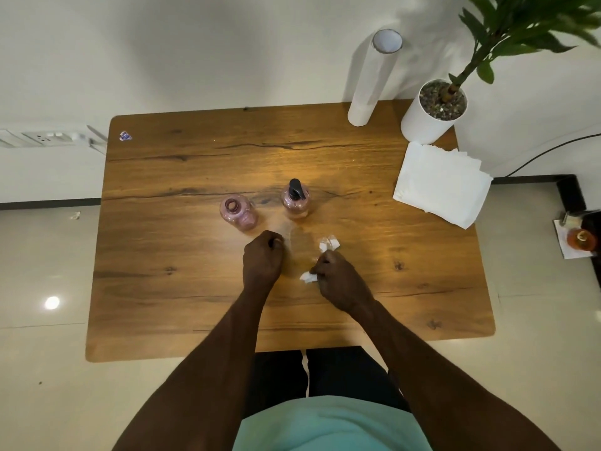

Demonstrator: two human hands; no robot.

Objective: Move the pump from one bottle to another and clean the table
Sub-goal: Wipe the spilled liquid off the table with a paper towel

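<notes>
Two pink translucent bottles stand mid-table. The left bottle (237, 213) has an open neck with no cap. The right bottle (295, 203) carries the black pump (295, 187). A wet smear (297, 242) lies on the wooden table (195, 288) just in front of the bottles. My right hand (338, 278) is closed on a crumpled white tissue (329, 244), whose ends stick out above and below the fist, right of the smear. My left hand (262, 258) is a fist resting left of the smear, nothing visible in it.
A stack of white napkins (442, 183) lies at the table's right edge. A white paper roll (374, 76) and a potted plant (432, 109) stand at the far right corner. A small sticker (125, 136) marks the far left corner. On the floor to the right stands an orange bottle (582, 239).
</notes>
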